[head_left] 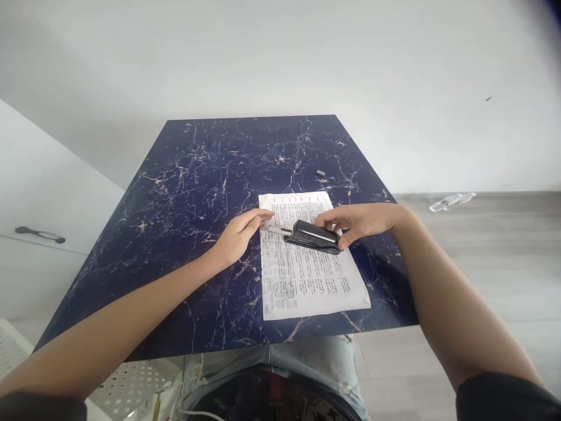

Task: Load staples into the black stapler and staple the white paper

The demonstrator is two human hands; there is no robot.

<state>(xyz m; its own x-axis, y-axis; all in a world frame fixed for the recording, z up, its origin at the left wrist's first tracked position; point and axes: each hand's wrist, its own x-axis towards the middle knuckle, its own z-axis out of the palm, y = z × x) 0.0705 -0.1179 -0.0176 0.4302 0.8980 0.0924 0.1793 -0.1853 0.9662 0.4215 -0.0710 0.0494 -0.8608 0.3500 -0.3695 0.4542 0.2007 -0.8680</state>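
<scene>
A black stapler (313, 234) lies across a printed sheet of paper (315, 280), with a silvery metal part (280, 230) sticking out of its left end. My right hand (355, 222) grips the stapler's right end, thumb on the near side and fingers behind. At the paper's left edge rests my left hand (243, 231), its fingers stretched out close to the metal part. Whether those fingertips touch the metal I cannot tell. Beyond the paper sits a small greyish block (321, 173), perhaps a strip of staples.
The dark blue marble-patterned table (210, 169) stands against a white wall (272, 58). To the left is a white cabinet with a dark handle (40, 235). A clear plastic item (452, 202) lies on the floor at right. A white perforated surface (127, 389) shows below the table.
</scene>
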